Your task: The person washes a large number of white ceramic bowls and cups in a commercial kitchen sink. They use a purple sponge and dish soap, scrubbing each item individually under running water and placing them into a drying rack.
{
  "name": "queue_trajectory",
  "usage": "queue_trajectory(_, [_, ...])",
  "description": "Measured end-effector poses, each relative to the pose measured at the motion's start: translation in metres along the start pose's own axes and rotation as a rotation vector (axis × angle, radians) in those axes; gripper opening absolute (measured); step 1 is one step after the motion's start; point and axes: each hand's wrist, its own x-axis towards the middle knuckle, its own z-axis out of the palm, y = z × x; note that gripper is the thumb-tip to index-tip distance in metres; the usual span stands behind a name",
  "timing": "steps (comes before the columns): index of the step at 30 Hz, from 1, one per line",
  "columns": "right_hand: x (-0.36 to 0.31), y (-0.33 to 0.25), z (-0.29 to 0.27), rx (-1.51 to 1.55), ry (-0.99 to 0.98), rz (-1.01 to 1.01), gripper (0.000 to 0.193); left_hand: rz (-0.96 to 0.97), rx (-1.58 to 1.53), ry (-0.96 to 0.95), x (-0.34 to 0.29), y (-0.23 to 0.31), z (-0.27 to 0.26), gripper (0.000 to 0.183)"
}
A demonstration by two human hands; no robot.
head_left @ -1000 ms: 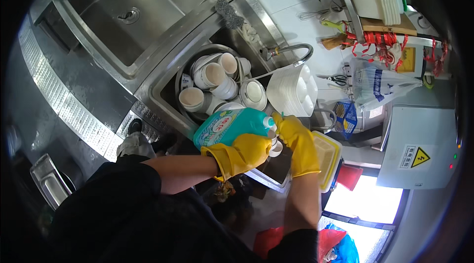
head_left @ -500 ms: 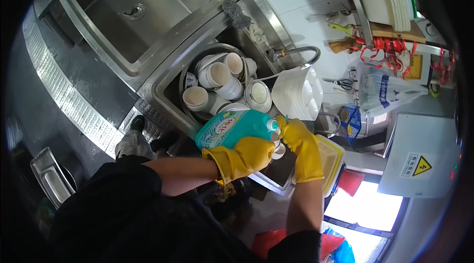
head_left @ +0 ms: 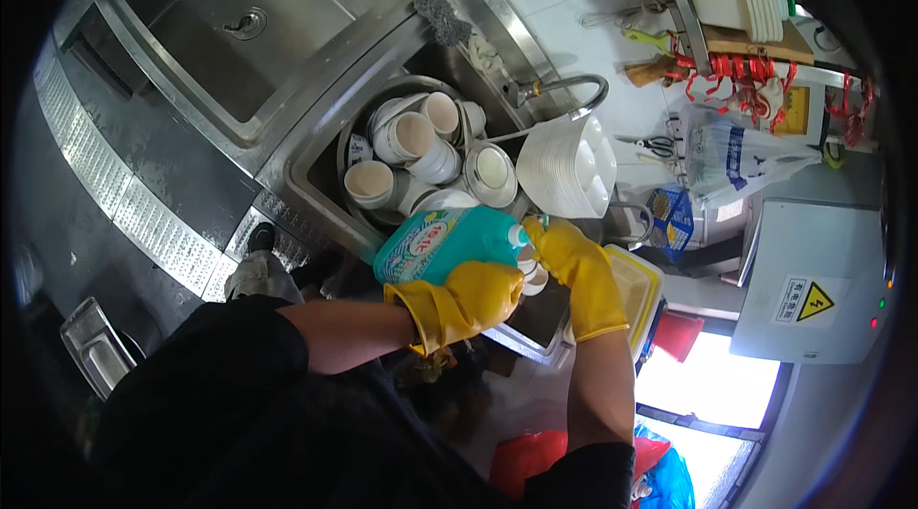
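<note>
Holding teal btl (head_left: 435, 249), L hand (head_left: 475, 296) clamped on it, R hand (head_left: 574, 262) by white top (head_left: 517, 236), R grip unclear.

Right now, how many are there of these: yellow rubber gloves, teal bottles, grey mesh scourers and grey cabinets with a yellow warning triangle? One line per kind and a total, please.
Yellow rubber gloves (left glove, right glove): 2
Teal bottle: 1
Grey mesh scourer: 1
Grey cabinet with warning triangle: 1
Total: 5
</note>
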Motion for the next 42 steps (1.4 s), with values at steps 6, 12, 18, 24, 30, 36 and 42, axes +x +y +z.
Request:
queue_trajectory(6, [0.051,0.016,0.016,-0.057,-0.011,-0.014,0.06,-0.057,0.008,-0.011,0.006,-0.015,0.006,0.021])
queue_trajectory(12, [0.023,0.031,0.029,0.06,0.169,-0.016,0.055,-0.027,-0.076,0.007,-0.005,-0.005,0.011,0.019])
queue_trajectory(18, [0.036,0.036,0.024,0.124,0.069,-0.022,0.057,-0.051,-0.009,-0.005,0.0,-0.001,0.001,0.02])
queue_trajectory(24, [-0.002,-0.005,-0.005,-0.144,-0.061,0.011,0.059,-0.032,0.045,0.007,-0.001,-0.003,0.001,0.022])
queue_trajectory(30, [0.028,0.01,0.007,-0.002,-0.07,0.037,0.063,-0.05,-0.016,0.014,0.001,-0.005,0.007,0.021])
queue_trajectory(36, [0.068,0.047,0.037,-0.016,0.135,-0.129,0.068,-0.121,0.01,-0.084,0.004,-0.013,0.013,0.009])
queue_trajectory(42, [0.036,0.019,0.026,0.397,-0.027,0.028,0.059,-0.147,-0.04,-0.051,0.01,-0.011,0.007,0.017])
